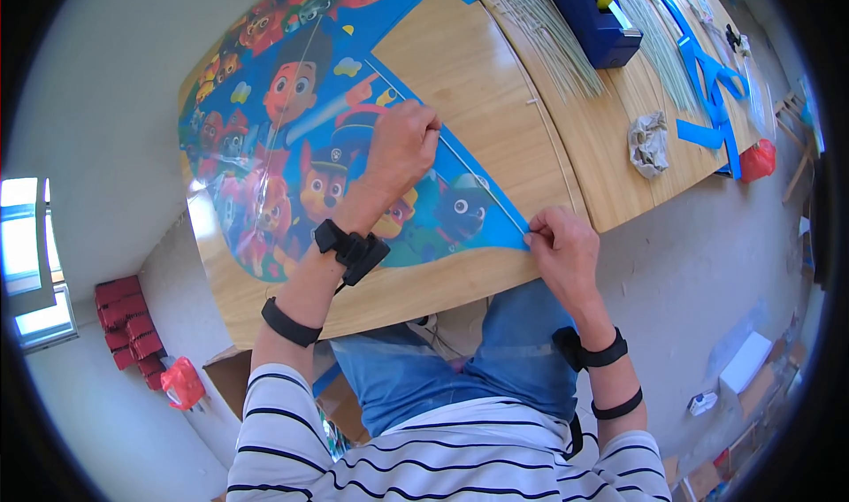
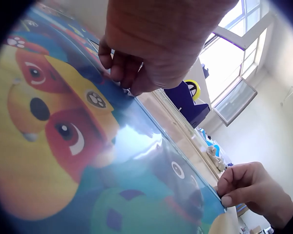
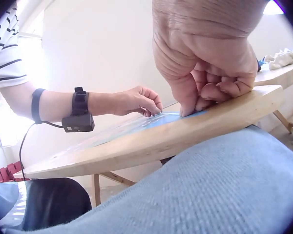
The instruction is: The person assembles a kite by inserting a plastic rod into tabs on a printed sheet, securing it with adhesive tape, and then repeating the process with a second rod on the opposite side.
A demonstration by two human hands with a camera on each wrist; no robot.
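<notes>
A glossy blue sheet point(image 1: 296, 161) printed with cartoon puppies lies on the wooden table, its straight edge slanting down to the right. Along that edge runs a thin pale rod point(image 1: 485, 184). My left hand point(image 1: 405, 148) pinches the rod about midway along the edge, fingers curled and knuckles up. Near the sheet's lower right corner, my right hand point(image 1: 566, 250) holds the rod's near end between thumb and forefinger. In the right wrist view its other fingers point(image 3: 224, 87) are curled in close over the tabletop.
A blue tape dispenser point(image 1: 610, 46) with yellow tape stands at the back right, beside bundles of thin sticks point(image 1: 553, 38). Blue strips point(image 1: 707, 86) and a crumpled whitish cloth point(image 1: 648, 144) lie on the right. A seam crosses the table point(image 1: 495, 86). My legs point(image 1: 424, 369) are under the near edge.
</notes>
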